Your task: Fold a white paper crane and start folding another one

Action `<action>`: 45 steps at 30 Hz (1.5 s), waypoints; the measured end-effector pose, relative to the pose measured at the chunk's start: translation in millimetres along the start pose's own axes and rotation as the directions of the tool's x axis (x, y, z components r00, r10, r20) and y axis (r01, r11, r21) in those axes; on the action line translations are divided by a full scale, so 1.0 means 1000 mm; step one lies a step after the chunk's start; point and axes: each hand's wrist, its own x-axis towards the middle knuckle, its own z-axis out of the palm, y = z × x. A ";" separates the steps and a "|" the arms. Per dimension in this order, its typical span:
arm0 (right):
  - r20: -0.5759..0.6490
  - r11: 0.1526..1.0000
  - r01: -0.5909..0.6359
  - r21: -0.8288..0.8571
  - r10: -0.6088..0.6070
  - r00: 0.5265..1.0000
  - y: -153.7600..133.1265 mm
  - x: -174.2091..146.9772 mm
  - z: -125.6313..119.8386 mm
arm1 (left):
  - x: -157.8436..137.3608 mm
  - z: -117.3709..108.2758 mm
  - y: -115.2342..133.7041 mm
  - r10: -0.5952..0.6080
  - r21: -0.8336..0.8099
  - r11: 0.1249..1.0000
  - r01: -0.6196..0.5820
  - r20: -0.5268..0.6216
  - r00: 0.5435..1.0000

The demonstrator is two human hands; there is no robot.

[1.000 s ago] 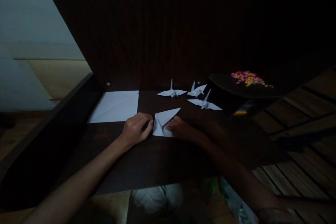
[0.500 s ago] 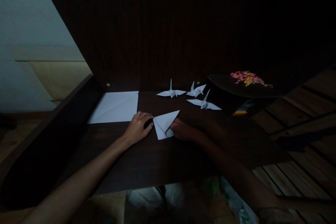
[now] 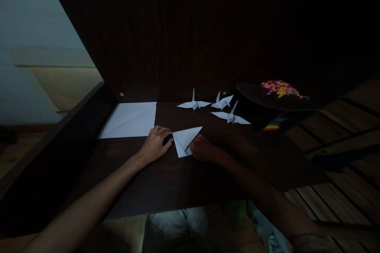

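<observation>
A partly folded sheet of white paper lies on the dark wooden desk, one flap raised to a point at its upper right. My left hand rests on the desk with thumb and fingers apart, its fingertips at the paper's left corner. Closed at the right side of the paper is my right hand, its fingers on the flap and partly hidden by it. Behind them stand three white paper cranes, one on the left, one in the middle and one nearer me.
A flat white sheet with a diagonal crease lies left of my hands. Colourful small pieces are heaped on a dark shelf at the right. The desk has a raised left side panel and a tall back panel.
My right hand has shifted slightly left along the folded paper, and the flap's tip sits a little lower. My left hand has stayed nearly in place.
</observation>
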 end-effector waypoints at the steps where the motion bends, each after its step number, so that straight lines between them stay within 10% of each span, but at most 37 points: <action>1: -0.005 1.000 0.001 0.002 -0.001 1.000 -0.001 0.000 0.000 | 0.000 0.000 0.000 -0.006 0.004 1.000 0.006 0.001 1.000; 45: -0.052 0.991 0.113 -0.064 -0.117 0.992 -0.011 0.003 -0.010 | -0.001 0.003 0.001 0.002 -0.052 0.999 -0.002 -0.011 1.000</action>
